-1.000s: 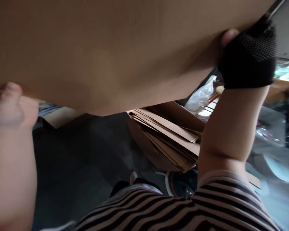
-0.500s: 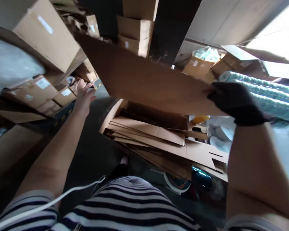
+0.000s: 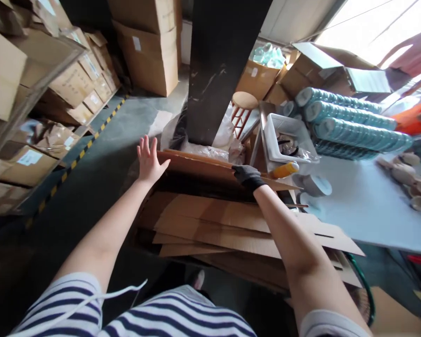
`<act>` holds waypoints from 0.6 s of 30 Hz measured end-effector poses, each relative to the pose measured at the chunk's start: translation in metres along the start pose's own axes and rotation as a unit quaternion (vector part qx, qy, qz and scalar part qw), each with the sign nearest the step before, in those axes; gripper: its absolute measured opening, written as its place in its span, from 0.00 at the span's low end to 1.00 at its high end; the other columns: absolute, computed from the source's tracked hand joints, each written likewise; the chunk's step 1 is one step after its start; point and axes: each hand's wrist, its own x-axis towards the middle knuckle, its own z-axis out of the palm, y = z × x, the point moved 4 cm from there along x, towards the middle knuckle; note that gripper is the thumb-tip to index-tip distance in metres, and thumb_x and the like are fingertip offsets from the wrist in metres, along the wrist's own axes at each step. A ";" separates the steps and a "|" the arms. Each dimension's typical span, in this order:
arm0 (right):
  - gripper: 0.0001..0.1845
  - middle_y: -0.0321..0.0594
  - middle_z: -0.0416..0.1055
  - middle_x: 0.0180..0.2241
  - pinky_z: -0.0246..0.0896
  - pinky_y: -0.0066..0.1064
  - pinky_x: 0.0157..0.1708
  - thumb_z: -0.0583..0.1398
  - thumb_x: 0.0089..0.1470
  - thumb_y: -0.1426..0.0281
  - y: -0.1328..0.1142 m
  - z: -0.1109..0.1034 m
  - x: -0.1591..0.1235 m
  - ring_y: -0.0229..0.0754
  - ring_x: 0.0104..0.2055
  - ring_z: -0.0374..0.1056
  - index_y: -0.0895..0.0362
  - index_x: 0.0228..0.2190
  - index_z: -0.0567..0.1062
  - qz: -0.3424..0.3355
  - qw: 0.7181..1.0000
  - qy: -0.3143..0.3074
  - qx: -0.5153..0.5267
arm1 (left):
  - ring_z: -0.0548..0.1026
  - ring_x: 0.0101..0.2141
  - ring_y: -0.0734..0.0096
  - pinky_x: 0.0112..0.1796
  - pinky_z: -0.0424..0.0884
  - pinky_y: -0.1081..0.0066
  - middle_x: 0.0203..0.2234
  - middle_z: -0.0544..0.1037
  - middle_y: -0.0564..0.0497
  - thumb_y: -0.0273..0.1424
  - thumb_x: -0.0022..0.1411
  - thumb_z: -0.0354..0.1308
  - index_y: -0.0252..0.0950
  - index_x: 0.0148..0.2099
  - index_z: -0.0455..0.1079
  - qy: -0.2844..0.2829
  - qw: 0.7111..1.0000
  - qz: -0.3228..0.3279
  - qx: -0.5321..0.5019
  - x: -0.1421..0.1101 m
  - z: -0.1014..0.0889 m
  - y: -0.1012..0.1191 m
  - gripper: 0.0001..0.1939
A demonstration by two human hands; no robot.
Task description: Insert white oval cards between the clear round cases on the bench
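Observation:
A brown cardboard sheet stands on edge at the far side of a box of cardboard in front of me. My right hand, in a dark knitted glove, grips the sheet's upper edge near its right end. Bare and with fingers spread, my left hand is at the sheet's left end; whether the palm touches it I cannot tell. Nearer to my body, several flat cardboard pieces lie in a slanted stack, some with slots cut in their right ends.
A dark pillar rises beyond the cardboard. At right, a table holds a white basket, a yellow bottle and stacked bluish wrapped rolls. Cartons fill the left shelves; a stool stands behind. A person is far right.
The cardboard sheet, raised and tilted before, is now lower, upright at the box's far side, still in my right hand. My left hand has come to its left end. My view has turned right.

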 end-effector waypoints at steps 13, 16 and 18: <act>0.25 0.37 0.71 0.54 0.54 0.37 0.59 0.57 0.59 0.66 -0.038 0.062 -0.045 0.46 0.55 0.64 0.49 0.58 0.68 -0.108 0.993 0.028 0.045 | 0.72 0.54 0.51 0.57 0.61 0.52 0.54 0.74 0.40 0.29 0.62 0.53 0.37 0.56 0.72 -0.504 0.858 0.067 0.072 -0.042 0.170 0.015 0.21; 0.23 0.37 0.72 0.52 0.54 0.35 0.58 0.58 0.59 0.66 0.007 0.026 -0.099 0.43 0.55 0.64 0.51 0.56 0.71 -0.080 0.992 0.082 0.059 | 0.69 0.58 0.57 0.57 0.63 0.63 0.59 0.69 0.40 0.32 0.63 0.53 0.31 0.61 0.67 -0.504 0.855 0.113 0.054 -0.015 0.158 0.043 0.24; 0.21 0.40 0.73 0.51 0.56 0.35 0.56 0.59 0.59 0.68 0.050 -0.012 -0.156 0.43 0.54 0.65 0.55 0.53 0.73 -0.031 0.990 0.126 0.064 | 0.69 0.58 0.60 0.58 0.63 0.65 0.58 0.71 0.45 0.34 0.67 0.49 0.31 0.61 0.66 -0.415 0.902 0.116 -0.001 0.023 0.133 0.074 0.23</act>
